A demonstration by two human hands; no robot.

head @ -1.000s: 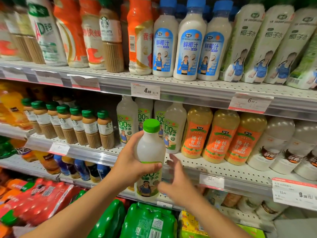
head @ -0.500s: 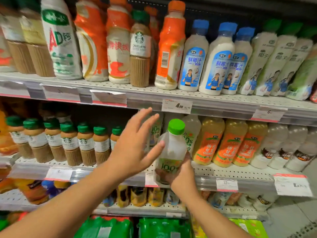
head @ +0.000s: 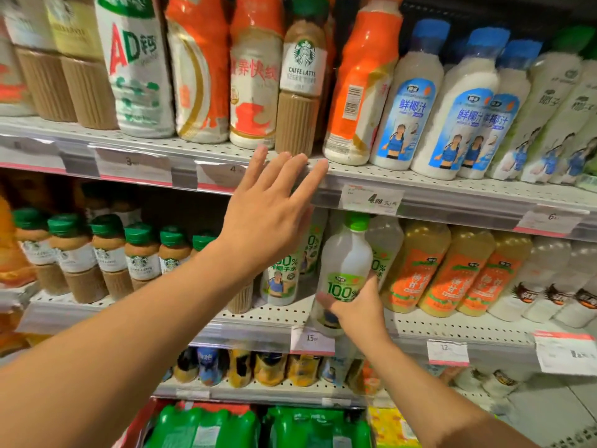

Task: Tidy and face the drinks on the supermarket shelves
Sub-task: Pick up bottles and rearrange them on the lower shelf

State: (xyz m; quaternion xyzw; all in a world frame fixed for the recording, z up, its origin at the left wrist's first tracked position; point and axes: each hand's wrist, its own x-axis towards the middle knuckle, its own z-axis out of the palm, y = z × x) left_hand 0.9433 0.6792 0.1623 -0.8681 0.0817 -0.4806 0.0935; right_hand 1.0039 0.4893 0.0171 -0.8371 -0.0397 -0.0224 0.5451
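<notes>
My right hand grips a pale coconut-water bottle with a green cap and a "100%" label, holding it tilted at the front edge of the middle shelf. More bottles of the same coconut water stand behind it on that shelf. My left hand is raised with fingers spread and straight, holding nothing, its fingertips up by the front rail of the upper shelf, below a Starbucks Caffe Latte bottle.
Green-capped Starbucks bottles line the middle shelf's left, orange-labelled juice bottles its right. Blue-capped coconut milk bottles and orange-white bottles fill the upper shelf. Green multipacks sit at the bottom. Price tags hang along the rails.
The bottle passed from my left hand to my right, which now carries it to the middle shelf edge. My left hand let go, opened and rose toward the upper shelf rail.
</notes>
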